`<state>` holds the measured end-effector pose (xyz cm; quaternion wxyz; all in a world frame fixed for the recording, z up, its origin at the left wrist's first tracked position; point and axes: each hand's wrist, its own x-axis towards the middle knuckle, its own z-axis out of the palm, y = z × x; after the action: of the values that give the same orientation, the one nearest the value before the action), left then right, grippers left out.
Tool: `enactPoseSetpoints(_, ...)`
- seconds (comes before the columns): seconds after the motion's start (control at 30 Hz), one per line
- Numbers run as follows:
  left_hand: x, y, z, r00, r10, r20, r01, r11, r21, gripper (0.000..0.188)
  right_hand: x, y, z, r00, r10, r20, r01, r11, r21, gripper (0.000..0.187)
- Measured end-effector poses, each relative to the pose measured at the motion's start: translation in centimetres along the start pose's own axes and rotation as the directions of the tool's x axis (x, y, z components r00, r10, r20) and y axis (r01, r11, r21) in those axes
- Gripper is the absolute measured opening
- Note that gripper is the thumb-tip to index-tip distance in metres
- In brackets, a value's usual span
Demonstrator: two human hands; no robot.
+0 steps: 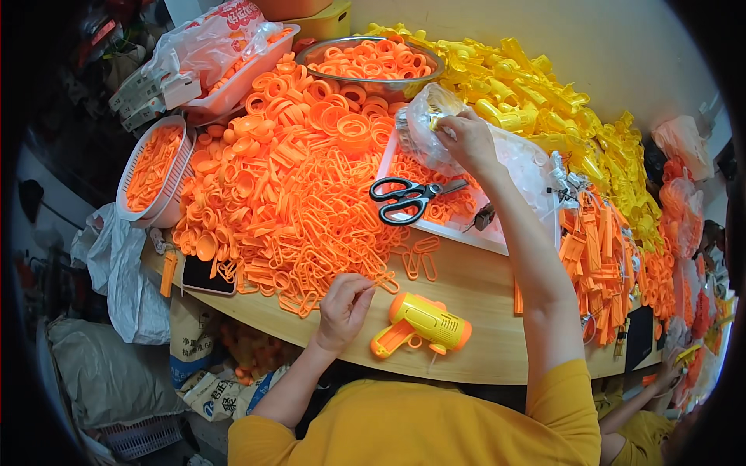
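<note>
Left hand (343,304) nearest, pinching a small orange loop (386,283) beside one assembled yellow-orange toy gun (422,324) on table edge (482,295). Right hand (465,138) gripping clear bag (429,124) — large heaps of orange parts (287,186) unassembled.

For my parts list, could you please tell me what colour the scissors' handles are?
The scissors have black handles, seen best in the head view.
</note>
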<state>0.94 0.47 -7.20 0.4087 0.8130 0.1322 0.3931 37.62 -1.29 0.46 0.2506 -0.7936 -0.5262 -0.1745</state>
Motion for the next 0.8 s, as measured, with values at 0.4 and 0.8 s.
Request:
enactPoseSetpoints(0.4, -0.2, 0.1, -0.2, 0.957, -0.287, -0.028, 0.26, 0.9, -0.349, 0.012, -6.1, -5.1, -4.2, 0.965, 0.245, -0.089, -0.163, 0.833, 0.529, 0.008)
enactPoseSetpoints(0.8, 1.6, 3.3, -0.1, 0.892, -0.386, 0.235, 0.442, 0.636, -0.633, 0.015, -22.3, -13.6, -6.7, 0.84, 0.423, 0.339, -0.341, -0.075, 0.937, 0.013)
